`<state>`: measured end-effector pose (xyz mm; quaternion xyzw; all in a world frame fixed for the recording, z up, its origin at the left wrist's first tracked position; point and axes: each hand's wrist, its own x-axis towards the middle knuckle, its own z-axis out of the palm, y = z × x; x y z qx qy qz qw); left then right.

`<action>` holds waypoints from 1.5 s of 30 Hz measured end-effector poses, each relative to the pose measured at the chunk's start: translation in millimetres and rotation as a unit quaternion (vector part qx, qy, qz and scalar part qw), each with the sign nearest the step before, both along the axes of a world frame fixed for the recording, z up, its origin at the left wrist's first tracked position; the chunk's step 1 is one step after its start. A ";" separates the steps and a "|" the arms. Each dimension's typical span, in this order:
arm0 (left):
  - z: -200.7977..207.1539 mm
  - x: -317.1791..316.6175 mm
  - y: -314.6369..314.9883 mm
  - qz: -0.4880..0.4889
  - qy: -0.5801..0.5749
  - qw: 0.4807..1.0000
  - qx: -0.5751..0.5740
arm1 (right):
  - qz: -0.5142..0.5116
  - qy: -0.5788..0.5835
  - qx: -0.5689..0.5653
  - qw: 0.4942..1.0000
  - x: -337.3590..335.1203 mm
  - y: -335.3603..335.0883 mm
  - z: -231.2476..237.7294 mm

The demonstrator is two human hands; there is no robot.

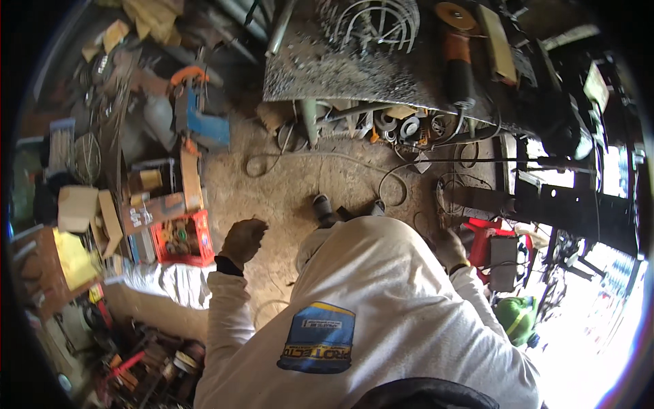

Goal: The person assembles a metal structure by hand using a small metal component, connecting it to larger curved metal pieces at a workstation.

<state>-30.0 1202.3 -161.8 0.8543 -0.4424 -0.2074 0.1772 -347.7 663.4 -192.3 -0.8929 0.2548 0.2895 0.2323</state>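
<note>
My left hand (244, 240) hangs over the bare floor (235, 198), its fingers loosely bent with nothing visible in them. A dark band circles that wrist. The nearest thing to it is a red plastic crate (182, 238) filled with small round parts. My right hand (447, 249) hangs beside my body, a yellowish band at its wrist. Its fingers are dark and partly hidden, so their grip does not show. To its right is a red object (481, 244), possibly a stool. Neither hand touches the workbench ahead.
A metal workbench (300, 78) holds an orange angle grinder (458, 58), a round wire frame (377, 27) and metal debris. Cables (327, 155) loop across the floor before it. A blue machine (203, 123) and a cardboard box (77, 208) stand left; a green bag (516, 319) lies right.
</note>
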 end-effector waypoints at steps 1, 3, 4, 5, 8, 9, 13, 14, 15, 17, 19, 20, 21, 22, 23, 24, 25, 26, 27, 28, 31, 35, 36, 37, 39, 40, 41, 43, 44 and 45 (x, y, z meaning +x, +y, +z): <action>51.3 16.3 -50.1 0.149 0.198 0.968 -0.035 | 0.030 -0.085 -0.045 0.995 16.9 0.6 -2.7; 127.3 29.9 -116.1 0.268 0.397 0.872 -0.102 | 0.039 -0.277 -0.048 0.959 79.4 8.8 12.8; 145.1 34.8 -134.7 0.241 0.415 0.867 -0.135 | -0.089 -0.272 0.135 0.949 121.4 36.0 63.7; 152.0 39.8 -151.1 0.229 0.409 0.874 -0.132 | -0.238 -0.267 0.289 0.888 161.2 63.0 116.5; 167.9 59.1 -196.2 0.076 0.363 0.900 -0.229 | -0.133 -0.351 0.463 0.803 220.0 83.6 178.0; 173.2 66.9 -209.9 -0.015 0.230 0.929 -0.290 | -0.123 -0.354 0.486 0.789 235.9 88.9 193.5; 185.8 77.8 -244.8 -0.035 0.348 0.887 -0.301 | -0.091 -0.323 0.419 0.844 260.2 77.5 194.5; 186.1 83.6 -249.4 -0.013 0.348 0.894 -0.282 | -0.113 -0.316 0.420 0.843 264.3 73.0 194.3; 184.5 85.7 -257.2 -0.010 0.350 0.894 -0.280 | -0.135 -0.305 0.423 0.843 268.3 68.9 191.9; 182.4 88.9 -279.8 0.096 0.318 0.880 -0.340 | -0.136 -0.322 0.415 0.840 284.7 57.8 188.9; 175.3 98.6 -299.9 0.114 0.322 0.864 -0.369 | -0.148 -0.360 0.410 0.825 304.0 43.3 180.5; 162.2 104.8 -306.7 0.145 0.253 0.881 -0.374 | -0.124 -0.383 0.410 0.818 315.2 36.6 171.1; 161.1 108.9 -313.6 0.173 0.181 0.894 -0.373 | -0.123 -0.382 0.419 0.814 325.4 32.5 168.8; 162.0 112.5 -317.1 0.211 0.281 0.852 -0.387 | -0.129 -0.388 0.434 0.803 335.6 29.9 167.8; 164.0 118.2 -322.5 0.216 0.275 0.856 -0.382 | -0.134 -0.393 0.450 0.790 346.0 26.2 168.2; 166.9 123.7 -330.5 0.232 0.226 0.864 -0.385 | -0.159 -0.342 0.501 0.779 354.2 19.4 175.4; 167.2 131.1 -337.8 0.248 0.175 0.871 -0.387 | -0.160 -0.338 0.507 0.777 362.0 15.9 177.7; 155.0 144.2 -339.7 0.220 0.107 0.882 -0.402 | -0.130 -0.370 0.472 0.790 370.1 14.4 178.7; 156.1 148.2 -348.6 0.226 0.108 0.882 -0.400 | -0.099 -0.399 0.433 0.802 377.1 10.8 178.5; 157.2 151.0 -357.4 0.275 0.202 0.840 -0.423 | -0.136 -0.391 0.438 0.798 385.8 6.6 176.7; 156.3 162.0 -374.5 0.341 0.309 0.774 -0.436 | -0.191 -0.402 0.478 0.757 415.5 -9.4 160.6; 139.3 181.3 -376.4 0.330 0.241 0.836 -0.365 | -0.179 -0.404 0.338 0.831 434.6 -16.7 144.3; 134.9 183.7 -377.3 0.327 0.248 0.833 -0.372 | -0.184 -0.398 0.335 0.834 434.9 -16.0 141.0; 131.4 185.9 -378.1 0.323 0.254 0.830 -0.378 | -0.190 -0.427 0.289 0.835 434.4 -13.6 138.4; 141.2 181.8 -382.3 0.340 0.265 0.837 -0.338 | -0.197 -0.449 0.237 0.839 433.6 -9.9 134.6; 146.9 179.5 -384.8 0.356 0.265 0.843 -0.302 | -0.209 -0.443 0.251 0.835 434.5 -8.4 134.9; 140.1 178.6 -385.4 0.357 0.272 0.842 -0.301 | -0.222 -0.437 0.265 0.830 435.2 -6.8 135.0; 125.2 178.6 -383.7 0.386 0.268 0.825 -0.315 | -0.236 -0.440 0.269 0.824 437.1 -1.3 134.9; 119.4 179.1 -382.7 0.397 0.268 0.818 -0.319 | -0.248 -0.446 0.275 0.815 437.8 1.2 135.2; 117.3 181.1 -383.8 0.367 0.226 0.834 -0.345 | -0.253 -0.442 0.272 0.816 438.1 3.3 137.1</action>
